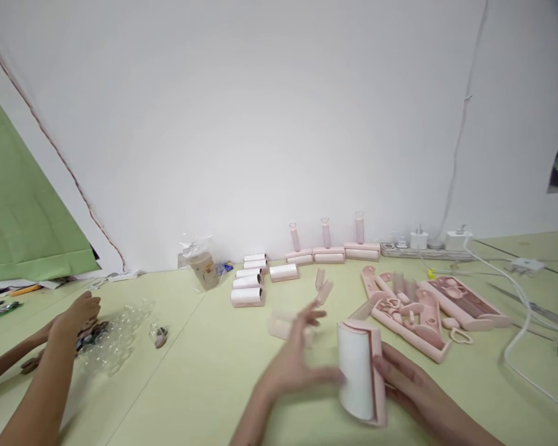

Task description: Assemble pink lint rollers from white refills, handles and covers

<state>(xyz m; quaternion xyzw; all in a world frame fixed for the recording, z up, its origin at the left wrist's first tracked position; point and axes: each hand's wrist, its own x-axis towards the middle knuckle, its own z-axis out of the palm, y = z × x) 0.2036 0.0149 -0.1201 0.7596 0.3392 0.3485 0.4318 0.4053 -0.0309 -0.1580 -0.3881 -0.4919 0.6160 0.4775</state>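
Observation:
My right hand (409,379) grips a lint roller head (357,371) by its pink casing side, with the thumb in front. The roller's white paper faces left, and it is tilted upright above the table. My left hand (291,368) is spread beside it, slightly blurred, its thumb tip at the white roll's left edge; I cannot tell if it touches. Behind my left fingers lies a blurred pale pink piece (279,325). Two clear pink handle tubes (324,292) lie just beyond. Loose pink casing parts (411,319) are heaped right of the roller.
White rolls in pink casings (247,297) stand in a row at the back. Lint rollers with upright handles (325,235) line the wall. A power strip (404,251) and white cable (516,328) are right. Left are a bagged cup (203,271) and another person's hand (81,313).

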